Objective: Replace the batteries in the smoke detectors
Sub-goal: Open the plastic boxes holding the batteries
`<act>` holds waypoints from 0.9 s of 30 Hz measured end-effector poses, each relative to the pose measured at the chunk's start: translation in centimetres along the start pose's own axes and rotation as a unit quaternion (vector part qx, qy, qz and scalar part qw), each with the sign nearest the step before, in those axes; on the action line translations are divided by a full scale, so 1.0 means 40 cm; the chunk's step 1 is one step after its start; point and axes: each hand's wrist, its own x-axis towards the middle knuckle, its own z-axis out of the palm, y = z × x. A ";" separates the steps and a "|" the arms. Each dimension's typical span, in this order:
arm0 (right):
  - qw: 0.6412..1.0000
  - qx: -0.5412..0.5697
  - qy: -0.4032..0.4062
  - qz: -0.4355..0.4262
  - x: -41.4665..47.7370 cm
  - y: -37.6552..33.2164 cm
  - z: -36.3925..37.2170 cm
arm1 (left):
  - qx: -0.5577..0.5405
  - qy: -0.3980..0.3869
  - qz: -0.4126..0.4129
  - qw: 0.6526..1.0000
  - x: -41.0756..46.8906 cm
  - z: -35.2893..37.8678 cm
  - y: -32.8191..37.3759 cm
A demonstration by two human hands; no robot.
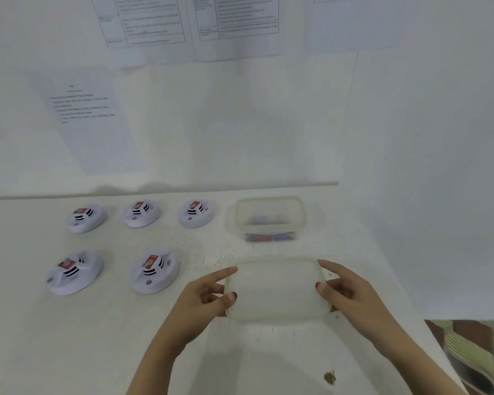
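1. Left hand [208, 295] and right hand [351, 292] pinch the clear lid [277, 289] at its side edges, thumbs on top, index fingers stretched out. Can't tell if the lid touches the table [69, 337].
2. Left of the lid: two smoke detectors [74, 273] [154, 270].
3. Back row: three more [86, 218] [141, 213] [196, 213], then the open tub [240, 220] at the right end, blurred batteries [268, 238] inside.
4. Papers [92, 115] on the wall.

Your five round white smoke detectors [86, 218] lie flat on the desk [126, 337] to your left, three in a back row and two nearer you. Each has a red-labelled block on its raised middle. Right of the back row stands an open clear tub [240, 220] holding blurred red and blue batteries [270, 238]. A translucent lid [277, 289] is nearer you, its ends gripped by your left hand [200, 297] and right hand [351, 295].
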 end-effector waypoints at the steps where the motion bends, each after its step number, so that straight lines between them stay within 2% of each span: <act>1: 1.000 0.021 -0.002 0.006 -0.002 -0.003 0.000 | -0.007 -0.005 -0.006 1.000 0.001 0.000 0.000; 12: 0.976 0.195 -0.061 0.078 0.003 -0.002 -0.006 | -0.167 -0.063 -0.030 0.983 0.014 0.004 -0.032; 19: 0.951 0.285 -0.085 0.087 0.016 0.011 -0.001 | -0.146 -0.056 -0.005 0.988 0.018 0.007 -0.017; 24: 0.971 0.212 -0.069 0.084 0.021 -0.004 -0.011 | -0.132 -0.045 0.010 0.990 0.025 0.011 -0.026; 27: 0.991 0.091 -0.039 0.093 0.020 -0.029 -0.017 | -0.115 -0.038 0.020 0.992 0.030 0.016 -0.024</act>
